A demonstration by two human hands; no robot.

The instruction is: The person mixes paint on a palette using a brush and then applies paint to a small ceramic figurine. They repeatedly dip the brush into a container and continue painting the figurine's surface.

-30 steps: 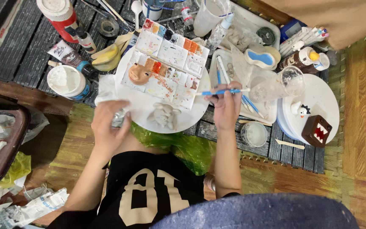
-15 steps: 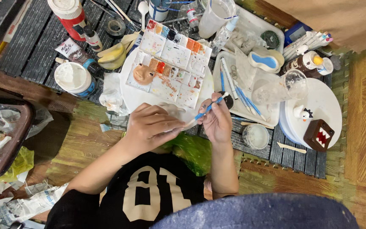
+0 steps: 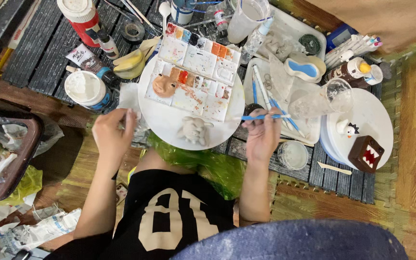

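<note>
My right hand [image 3: 262, 137] is shut on a thin blue paintbrush [image 3: 266, 116], held level over the right rim of a round white plate [image 3: 162, 123]. On the plate lie a white paint palette [image 3: 196, 67] with several colour wells, an orange clay face [image 3: 163, 85] and an unpainted white clay figure [image 3: 196, 130] near the front edge. To the left of the plate, my left hand [image 3: 113, 135] pinches a crumpled white tissue [image 3: 130, 95]. A green plastic sheet [image 3: 208, 163] lies under the plate over my lap.
A white-lidded jar [image 3: 85, 89] and a red bottle [image 3: 80, 17] stand at the left. On the right are a white tray [image 3: 309, 132] of tools, a clear cup [image 3: 321, 101], a small bowl [image 3: 293, 155] and a brown square figure [image 3: 366, 153]. A bin [image 3: 10, 159] sits far left.
Both hands met over the plate's front edge half a second ago. They have moved apart: the left hand back to the tissue, the right hand out to the right with the brush level.
</note>
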